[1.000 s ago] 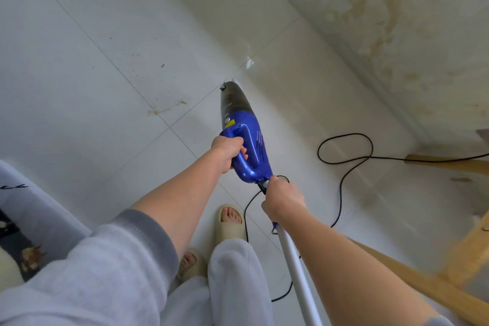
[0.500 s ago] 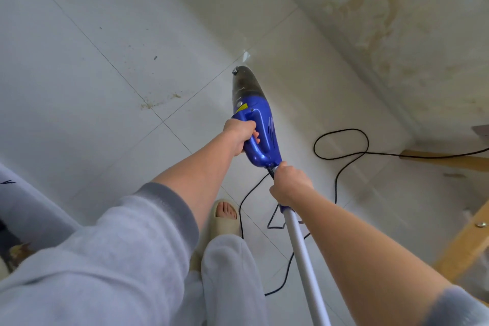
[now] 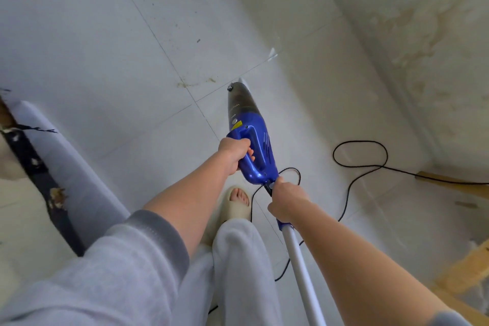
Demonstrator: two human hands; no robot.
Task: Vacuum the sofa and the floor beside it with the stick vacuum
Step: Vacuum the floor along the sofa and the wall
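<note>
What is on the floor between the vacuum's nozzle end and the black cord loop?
In the head view, only bare pale floor tile separates the nozzle from the cord loop.

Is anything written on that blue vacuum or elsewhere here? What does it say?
Pale lettering runs along the dark translucent dust cup of the blue stick vacuum: too blurred to read for sure.
A small yellow sticker sits on the blue body: its print is too small to read.
No other writing shows on the floor, wall or black power cord.

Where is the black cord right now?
In the head view, the cord loops on the floor right of the vacuum, trailing toward the wall.
</note>
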